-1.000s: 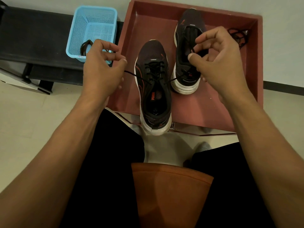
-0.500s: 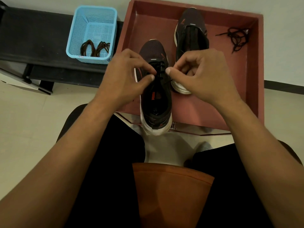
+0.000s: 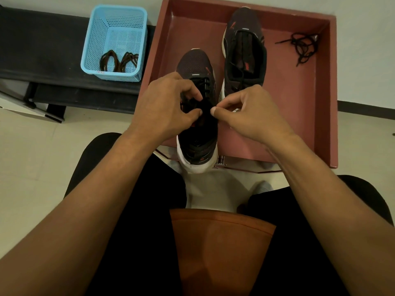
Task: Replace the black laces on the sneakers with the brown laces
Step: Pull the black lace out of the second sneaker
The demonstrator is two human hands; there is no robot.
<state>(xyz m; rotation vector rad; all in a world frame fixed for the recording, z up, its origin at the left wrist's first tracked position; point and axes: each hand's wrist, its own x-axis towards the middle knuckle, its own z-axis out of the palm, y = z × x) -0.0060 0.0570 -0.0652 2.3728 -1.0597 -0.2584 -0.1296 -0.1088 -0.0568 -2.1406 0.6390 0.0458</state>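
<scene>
Two dark sneakers with white soles lie in a red-brown tray (image 3: 299,129). The near sneaker (image 3: 197,144) hangs its heel over the tray's front edge and still carries a black lace (image 3: 206,85). My left hand (image 3: 164,110) and my right hand (image 3: 248,114) meet over its tongue, each pinching the black lace between thumb and fingers. The far sneaker (image 3: 244,52) has no lace. A loose black lace (image 3: 303,48) lies in the tray's right corner. Two coiled brown laces (image 3: 118,60) lie in a blue basket (image 3: 115,24).
The blue basket stands on a black bench (image 3: 42,50) to the left of the tray. My knees in black trousers and an orange-brown seat (image 3: 222,248) fill the foreground. Pale floor tiles (image 3: 32,157) and a white wall surround the tray.
My hands were spread wide apart, pulling the black lace ends outward. They have come together over the near sneaker's tongue and moved slightly toward me.
</scene>
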